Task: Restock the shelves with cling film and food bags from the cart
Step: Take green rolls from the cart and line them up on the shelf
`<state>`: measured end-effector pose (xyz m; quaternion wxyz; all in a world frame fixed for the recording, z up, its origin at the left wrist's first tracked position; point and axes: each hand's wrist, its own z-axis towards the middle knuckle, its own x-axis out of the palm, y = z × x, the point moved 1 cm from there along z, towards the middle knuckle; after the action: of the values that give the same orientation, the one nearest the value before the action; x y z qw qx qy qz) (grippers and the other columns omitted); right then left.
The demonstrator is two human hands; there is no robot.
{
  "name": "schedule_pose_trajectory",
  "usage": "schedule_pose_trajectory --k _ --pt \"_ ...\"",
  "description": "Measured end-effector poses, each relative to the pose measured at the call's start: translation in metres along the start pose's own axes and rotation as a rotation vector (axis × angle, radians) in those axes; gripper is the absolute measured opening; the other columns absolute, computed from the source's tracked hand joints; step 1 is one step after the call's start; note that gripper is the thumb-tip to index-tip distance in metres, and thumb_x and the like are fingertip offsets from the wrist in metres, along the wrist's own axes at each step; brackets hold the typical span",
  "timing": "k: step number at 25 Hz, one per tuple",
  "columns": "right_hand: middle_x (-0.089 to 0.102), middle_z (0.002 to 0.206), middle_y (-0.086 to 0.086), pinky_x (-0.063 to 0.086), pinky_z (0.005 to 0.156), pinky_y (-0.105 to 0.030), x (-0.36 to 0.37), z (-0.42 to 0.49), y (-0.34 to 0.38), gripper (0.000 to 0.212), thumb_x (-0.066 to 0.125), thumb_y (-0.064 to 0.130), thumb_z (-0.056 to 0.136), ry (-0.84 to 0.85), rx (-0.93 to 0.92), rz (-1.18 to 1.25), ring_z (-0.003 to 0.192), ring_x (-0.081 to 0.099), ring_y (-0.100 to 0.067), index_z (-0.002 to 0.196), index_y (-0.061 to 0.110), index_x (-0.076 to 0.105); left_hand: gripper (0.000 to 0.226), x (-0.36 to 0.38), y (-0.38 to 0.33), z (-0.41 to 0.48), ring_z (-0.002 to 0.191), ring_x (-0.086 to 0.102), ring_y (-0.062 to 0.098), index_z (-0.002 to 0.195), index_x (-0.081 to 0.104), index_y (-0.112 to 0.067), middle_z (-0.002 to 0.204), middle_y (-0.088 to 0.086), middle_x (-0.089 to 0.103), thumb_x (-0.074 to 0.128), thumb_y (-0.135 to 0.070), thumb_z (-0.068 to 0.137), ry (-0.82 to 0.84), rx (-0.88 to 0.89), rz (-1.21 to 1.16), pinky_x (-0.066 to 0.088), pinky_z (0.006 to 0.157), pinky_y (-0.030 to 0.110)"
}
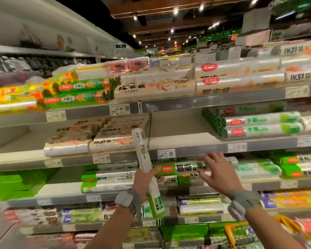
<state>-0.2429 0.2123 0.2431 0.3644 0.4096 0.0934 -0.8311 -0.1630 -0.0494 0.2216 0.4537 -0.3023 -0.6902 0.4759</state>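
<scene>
My left hand [145, 180] grips a long white and green roll of cling film [144, 155] around its middle. The roll stands nearly upright in front of the shelves, its top leaning slightly left. My right hand [218, 171] is raised beside it with fingers spread, holding nothing, in front of the green and white rolls on the third shelf [183, 168]. A bare stretch of the second shelf [180, 139] lies just above both hands, between beige food bag packs [90, 142] and green-ended rolls [258, 124].
Shelves packed with rolls and bag packs fill the view from left to right. Price tags [166, 153] line the shelf edges. A yellow cart frame [291, 229] shows at the lower right. The aisle runs back under ceiling lights.
</scene>
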Motion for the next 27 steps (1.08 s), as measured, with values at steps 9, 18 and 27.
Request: schedule_pose_trajectory --k 9,18,27 --pt "0.057 0.126 0.003 0.042 0.095 -0.047 0.027 0.072 -0.043 0.046 0.062 0.029 0.09 0.206 -0.277 -0.204 0.115 0.05 -0.023 0.135 0.028 0.047 0.055 0.049 -0.018 0.013 0.076 0.07 0.031 0.128 0.052 0.001 0.1 0.021 0.07 0.077 -0.011 0.08 -0.138 -0.02 -0.073 0.062 0.07 0.043" --pt "0.051 0.131 -0.014 0.038 0.097 -0.049 0.057 0.192 -0.03 0.037 0.043 0.034 0.102 0.434 0.108 -0.221 0.122 0.046 -0.035 0.133 0.014 0.043 0.014 0.08 -0.048 0.066 0.05 0.053 0.022 0.095 0.053 -0.007 0.066 0.008 0.051 0.063 -0.017 0.092 0.006 -0.234 -0.094 0.053 0.049 0.03" --pt "0.052 0.128 -0.011 0.042 0.099 -0.043 0.146 0.306 -0.068 0.039 0.058 0.032 0.093 0.589 0.025 -0.256 0.12 0.048 -0.033 0.128 0.016 0.047 0.071 0.08 -0.077 0.14 0.065 0.06 0.029 0.119 0.052 0.001 0.085 0.016 0.058 0.077 -0.029 0.06 -0.075 -0.077 0.106 0.058 0.064 0.044"
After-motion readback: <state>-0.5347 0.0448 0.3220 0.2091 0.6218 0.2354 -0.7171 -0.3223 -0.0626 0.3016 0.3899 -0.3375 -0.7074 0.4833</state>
